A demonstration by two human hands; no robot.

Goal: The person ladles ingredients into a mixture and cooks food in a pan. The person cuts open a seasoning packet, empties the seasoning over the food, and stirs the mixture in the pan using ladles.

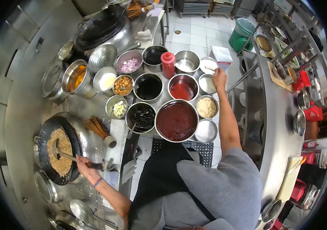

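Note:
On the left, my left hand point(85, 168) is closed around the handle of a wok ladle point(69, 156). The ladle's head rests in brown fried rice point(60, 165) inside a dark wok point(76, 142). My right arm reaches forward to the far right of the pots. There my right hand point(220, 79) pinches a small spoon point(210, 69) over a metal container of white powder point(205, 63). Just below that hand stands a smaller metal container point(208, 83) with pale contents. A tub of light, crumbly seasoning point(207, 107) sits nearer to me.
Pots of dark red sauce point(177, 120), red liquid point(182, 90) and black sauce point(149, 87) crowd the middle. A red squeeze bottle point(167, 65), chopped onions point(130, 65) and a bamboo brush point(99, 128) are around them. A steel counter point(282, 153) runs along the right.

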